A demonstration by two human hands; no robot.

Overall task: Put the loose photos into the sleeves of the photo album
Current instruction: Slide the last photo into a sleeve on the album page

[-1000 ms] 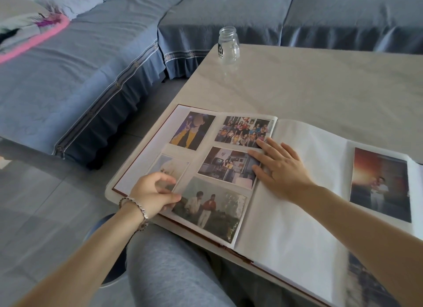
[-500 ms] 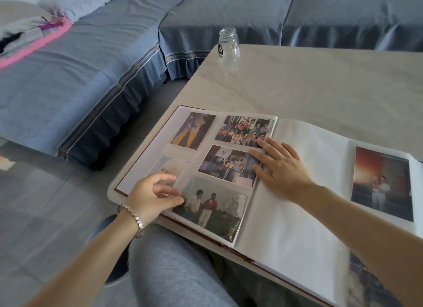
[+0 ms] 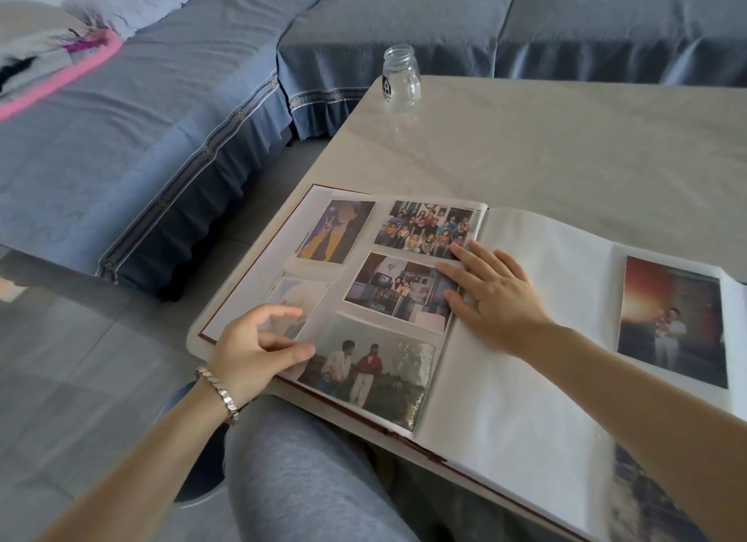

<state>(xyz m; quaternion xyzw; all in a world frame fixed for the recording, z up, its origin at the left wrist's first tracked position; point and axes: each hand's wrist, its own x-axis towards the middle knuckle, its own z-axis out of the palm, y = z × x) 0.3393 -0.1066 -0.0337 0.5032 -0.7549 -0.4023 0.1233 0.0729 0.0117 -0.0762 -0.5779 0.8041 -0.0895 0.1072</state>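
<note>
The photo album [image 3: 525, 380] lies open at the near table edge, partly over my lap. Its left page holds several photos: a yellow-trousers photo [image 3: 335, 230], a group photo [image 3: 424, 228], a room photo [image 3: 398, 291], a pale photo [image 3: 301, 295] and a two-men photo [image 3: 372, 367]. My left hand [image 3: 254, 349] is at the page's lower left, thumb and curled fingers pinching the clear sleeve film beside the two-men photo. My right hand [image 3: 491, 297] lies flat on the page near the spine, fingertips on the room photo. A sunset photo [image 3: 673, 319] sits on the right page.
An empty glass jar [image 3: 400, 78] stands at the table's far left corner. The pale marble table [image 3: 566, 145] stretches behind the album. A blue-grey sofa [image 3: 161, 117] wraps the left and far sides, with folded bedding [image 3: 44, 56] on it.
My left hand's index finger has lifted off the pale photo and the thumb has slid toward the two-men photo. My right hand stays in place.
</note>
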